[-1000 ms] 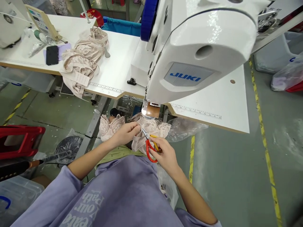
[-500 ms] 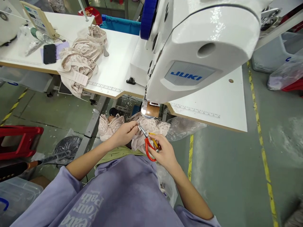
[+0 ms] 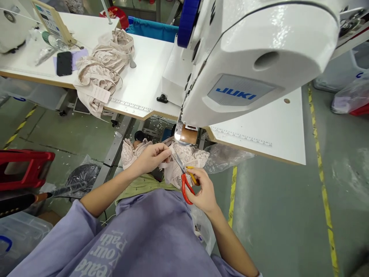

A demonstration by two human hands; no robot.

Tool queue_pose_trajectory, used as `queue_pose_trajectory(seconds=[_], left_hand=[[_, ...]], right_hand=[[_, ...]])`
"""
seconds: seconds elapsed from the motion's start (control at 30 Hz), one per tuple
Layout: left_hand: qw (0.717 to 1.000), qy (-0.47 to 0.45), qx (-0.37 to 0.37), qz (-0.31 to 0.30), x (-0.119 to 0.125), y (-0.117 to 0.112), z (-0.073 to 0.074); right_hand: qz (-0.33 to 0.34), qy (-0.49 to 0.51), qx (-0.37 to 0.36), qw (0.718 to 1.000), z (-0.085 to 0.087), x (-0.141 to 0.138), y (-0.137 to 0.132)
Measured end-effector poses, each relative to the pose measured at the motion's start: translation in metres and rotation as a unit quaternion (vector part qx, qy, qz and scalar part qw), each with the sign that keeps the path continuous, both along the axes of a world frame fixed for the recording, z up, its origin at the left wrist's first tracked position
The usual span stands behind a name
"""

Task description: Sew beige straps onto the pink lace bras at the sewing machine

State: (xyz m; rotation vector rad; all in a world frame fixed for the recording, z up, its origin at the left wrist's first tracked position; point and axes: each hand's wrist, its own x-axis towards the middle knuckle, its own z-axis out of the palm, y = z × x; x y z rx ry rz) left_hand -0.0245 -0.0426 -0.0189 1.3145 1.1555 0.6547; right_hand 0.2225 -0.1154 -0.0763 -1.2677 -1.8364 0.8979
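My right hand [image 3: 203, 189] grips a pair of scissors [image 3: 184, 179] by its red and yellow handles, the blades slanting up and left. Their tips lie close to the fingers of my left hand [image 3: 152, 157], which is pinched on the edge of a pale pink lace bra [image 3: 187, 158]. The bra rests over my lap, below the machine's arm end. Another lace cup [image 3: 129, 153] shows left of my left hand. Just what my left fingertips pinch, fabric or thread, is too small to be sure.
A white sewing machine [image 3: 256, 65] overhangs the lace from a white table [image 3: 147, 73]. At the left lie a heap of beige lace bras [image 3: 100, 69] and a black phone [image 3: 63, 64]. A clear plastic bag [image 3: 227, 157] hangs under the table's edge; a red stool [image 3: 24, 167] stands left.
The scissors and my right hand have moved slightly down and right, away from my left fingertips. My left hand stays pinched near the lace. The whole view has shifted a little.
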Motion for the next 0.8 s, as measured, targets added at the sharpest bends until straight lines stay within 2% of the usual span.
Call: queue_pose_trajectory(seconds=[0.23, 0.37, 0.57, 0.7, 0.8], left_hand=[[0.999, 0.038, -0.003, -0.026, 0.002, 0.002, 0.009], [0.998, 0.053, -0.010, -0.035, -0.001, 0.004, 0.016], [0.998, 0.060, 0.009, -0.018, -0.003, 0.004, 0.016], [0.998, 0.059, 0.024, 0.003, -0.005, 0.004, 0.014], [0.986, 0.131, 0.101, 0.019, -0.009, 0.004, 0.008]], right_hand=[[0.016, -0.001, 0.033, 0.999, 0.008, -0.014, 0.016], [0.023, -0.010, 0.006, 1.000, 0.007, -0.010, 0.019], [-0.011, 0.002, -0.070, 0.997, 0.006, -0.009, 0.010], [-0.050, 0.004, -0.097, 0.994, -0.001, 0.005, 0.003], [-0.073, -0.030, -0.138, 0.987, -0.009, 0.032, 0.006]])
